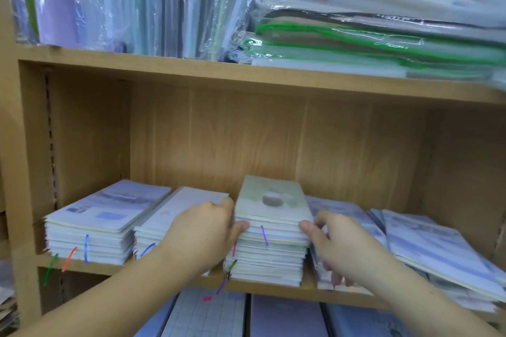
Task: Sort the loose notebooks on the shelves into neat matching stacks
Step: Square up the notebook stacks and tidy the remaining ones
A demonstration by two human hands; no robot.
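Observation:
A tall stack of thin notebooks (271, 243) with a pale green top cover stands in the middle of the wooden shelf (262, 286). My left hand (202, 230) presses on the stack's left side, thumb against its front edge. My right hand (336, 243) grips the stack's right side, thumb on the front edge and fingers curled down beside it. Two pale blue notebook stacks (106, 224) lie to the left. Looser, slanted blue notebooks (427, 249) lie to the right, partly behind my right hand.
The shelf above holds upright plastic-wrapped folders (123, 3) and a flat pile of wrapped folders with green edges (369, 33). More blue notebooks (284, 317) lie on the shelf below. The shelf's side panel (30, 159) stands at the left.

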